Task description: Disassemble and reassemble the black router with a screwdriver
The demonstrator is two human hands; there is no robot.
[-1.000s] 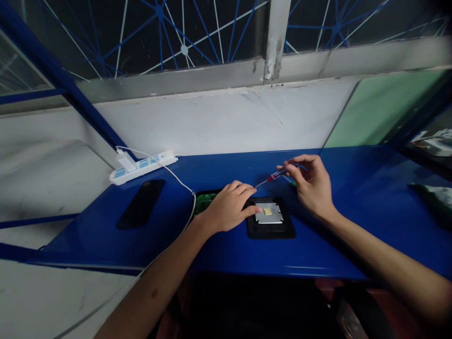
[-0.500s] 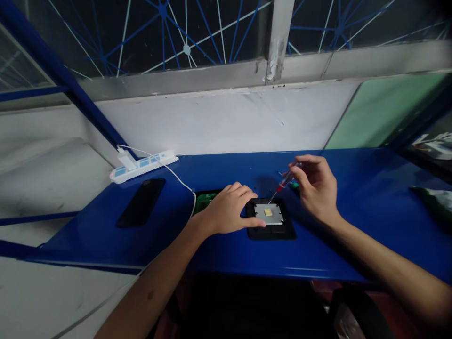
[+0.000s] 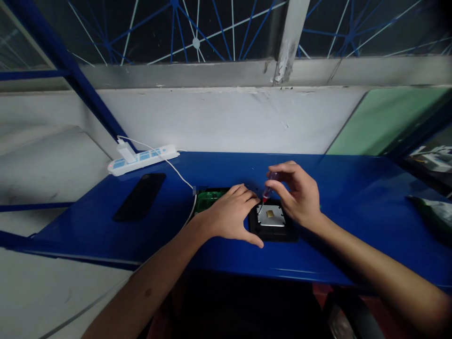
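A screwdriver [image 3: 270, 186] with a clear handle and a red collar is gripped in my right hand [image 3: 298, 194]. Its thin shaft slants down to the upper left corner of a silver metal plate [image 3: 264, 220]. That plate sits in a black square casing [image 3: 273, 234] and has a small gold-coloured square [image 3: 270, 213] at its middle. My left hand [image 3: 231, 214] lies at the casing's left side, fingers near its upper left corner and thumb stretched out along the lower left. Partly under this hand is a green circuit board [image 3: 206, 200] in a dark frame.
On the blue table [image 3: 346, 226], a black phone [image 3: 140, 197] lies at left. Behind it stands a white power strip [image 3: 144, 160] with a plugged-in charger [image 3: 126, 149]; a white cable [image 3: 180, 174] runs beside the circuit board. A dark green bag [image 3: 429, 219] is at the right edge.
My right hand has moved left, bringing the screwdriver tip to the plate's upper left corner. My left thumb has shifted down off the plate. The view has tilted slightly.
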